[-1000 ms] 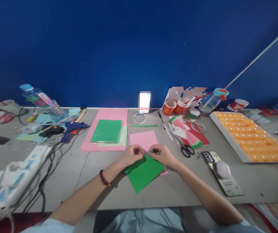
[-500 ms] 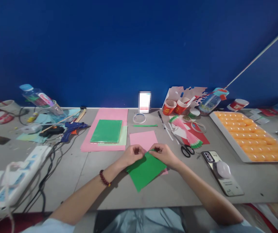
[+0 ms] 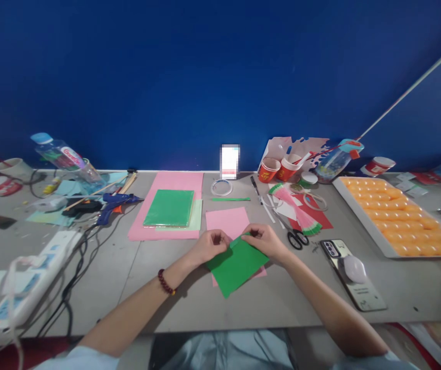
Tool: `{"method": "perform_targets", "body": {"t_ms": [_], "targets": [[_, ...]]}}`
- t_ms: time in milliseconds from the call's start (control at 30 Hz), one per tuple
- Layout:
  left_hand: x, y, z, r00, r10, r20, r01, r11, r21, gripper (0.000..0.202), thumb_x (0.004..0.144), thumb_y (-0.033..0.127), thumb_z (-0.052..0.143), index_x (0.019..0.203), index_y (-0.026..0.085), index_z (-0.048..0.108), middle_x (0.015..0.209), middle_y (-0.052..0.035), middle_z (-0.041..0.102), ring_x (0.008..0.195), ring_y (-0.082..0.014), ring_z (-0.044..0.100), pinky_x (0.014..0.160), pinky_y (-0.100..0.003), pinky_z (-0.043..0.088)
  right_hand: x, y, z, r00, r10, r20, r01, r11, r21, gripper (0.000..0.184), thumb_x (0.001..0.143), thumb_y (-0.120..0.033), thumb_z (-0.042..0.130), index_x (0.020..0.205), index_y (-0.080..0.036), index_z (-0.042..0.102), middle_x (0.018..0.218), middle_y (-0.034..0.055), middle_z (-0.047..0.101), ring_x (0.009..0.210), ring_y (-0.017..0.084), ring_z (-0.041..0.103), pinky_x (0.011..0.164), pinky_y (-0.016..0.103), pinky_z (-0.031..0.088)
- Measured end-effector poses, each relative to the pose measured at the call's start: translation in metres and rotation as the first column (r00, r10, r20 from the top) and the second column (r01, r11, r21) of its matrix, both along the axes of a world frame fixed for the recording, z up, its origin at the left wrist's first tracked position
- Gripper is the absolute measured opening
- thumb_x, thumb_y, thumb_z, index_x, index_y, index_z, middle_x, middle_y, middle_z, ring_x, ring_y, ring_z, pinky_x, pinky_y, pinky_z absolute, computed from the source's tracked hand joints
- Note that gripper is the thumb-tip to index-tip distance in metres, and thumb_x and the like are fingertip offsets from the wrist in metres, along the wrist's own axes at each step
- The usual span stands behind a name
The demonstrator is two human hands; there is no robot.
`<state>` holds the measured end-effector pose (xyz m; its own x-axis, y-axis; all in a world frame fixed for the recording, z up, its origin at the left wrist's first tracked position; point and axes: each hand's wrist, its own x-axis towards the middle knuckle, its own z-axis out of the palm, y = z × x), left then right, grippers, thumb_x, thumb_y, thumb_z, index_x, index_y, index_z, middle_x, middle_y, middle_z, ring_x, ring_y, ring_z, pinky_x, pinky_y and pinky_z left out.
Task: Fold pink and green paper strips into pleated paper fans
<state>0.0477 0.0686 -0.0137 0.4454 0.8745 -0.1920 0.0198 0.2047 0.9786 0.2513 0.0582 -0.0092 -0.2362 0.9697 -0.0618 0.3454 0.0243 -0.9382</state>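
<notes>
A green sheet of paper (image 3: 238, 267) is held slanted between my two hands, one corner pointing toward me. My left hand (image 3: 213, 245) pinches its upper left edge, and my right hand (image 3: 262, 241) pinches the upper right part. Along the far edge between the fingers runs a narrow, lighter folded strip. Beneath the green sheet lies a pink sheet (image 3: 226, 221), partly covered by it and by my hands. A thin green paper strip (image 3: 231, 199) rests on the table beyond.
Left are a green paper pack (image 3: 169, 208) on pink sheets (image 3: 178, 180), a blue glue gun (image 3: 114, 205) and a power strip (image 3: 31, 280). Right are scissors (image 3: 296, 239), a phone (image 3: 353, 280), red paper cups (image 3: 269, 170) and a tray of orange balls (image 3: 398, 216). A tape roll (image 3: 221, 188) lies behind.
The green sheet has shifted slightly right and turned a little, its near corner moving right and away from me. My right hand has moved slightly along its far edge.
</notes>
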Motion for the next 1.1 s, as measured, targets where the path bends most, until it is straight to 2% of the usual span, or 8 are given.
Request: {"method": "perform_targets", "body": {"t_ms": [500,733,1100], "targets": [[-0.001,0.001,-0.006,0.999,-0.028,0.020,0.028,1.000,0.005,0.009,0.055,0.017,0.063,0.059,0.014,0.056,0.058,0.0014,0.057,0.053,-0.0074,0.046,0.053,-0.020,0.035,0.010,0.005,0.017,0.995,-0.086,-0.044,0.083,0.995,-0.056,0.021,0.068,-0.037,0.063,0.066,-0.016,0.063,0.059,-0.0003,0.057,0.054,0.012,0.049,0.049,0.023,0.036],[-0.002,0.002,-0.012,1.000,-0.029,0.012,0.029,0.999,0.022,0.012,0.059,0.020,0.067,0.061,0.014,0.056,0.062,0.0000,0.058,0.058,-0.0090,0.050,0.053,-0.019,0.037,0.022,0.011,0.015,0.993,-0.115,-0.037,0.112,0.991,-0.066,0.023,0.067,-0.038,0.064,0.066,-0.016,0.062,0.057,-0.0010,0.055,0.051,0.011,0.048,0.047,0.022,0.036],[-0.003,0.001,-0.009,1.000,-0.002,0.007,0.002,0.999,0.033,0.015,0.061,0.022,0.069,0.061,0.014,0.056,0.060,0.0011,0.057,0.057,-0.0091,0.050,0.057,-0.021,0.040,0.033,0.016,0.016,0.986,-0.159,-0.046,0.156,0.986,-0.055,0.023,0.066,-0.039,0.063,0.068,-0.016,0.062,0.059,-0.0004,0.059,0.053,0.012,0.051,0.049,0.023,0.038]]}}
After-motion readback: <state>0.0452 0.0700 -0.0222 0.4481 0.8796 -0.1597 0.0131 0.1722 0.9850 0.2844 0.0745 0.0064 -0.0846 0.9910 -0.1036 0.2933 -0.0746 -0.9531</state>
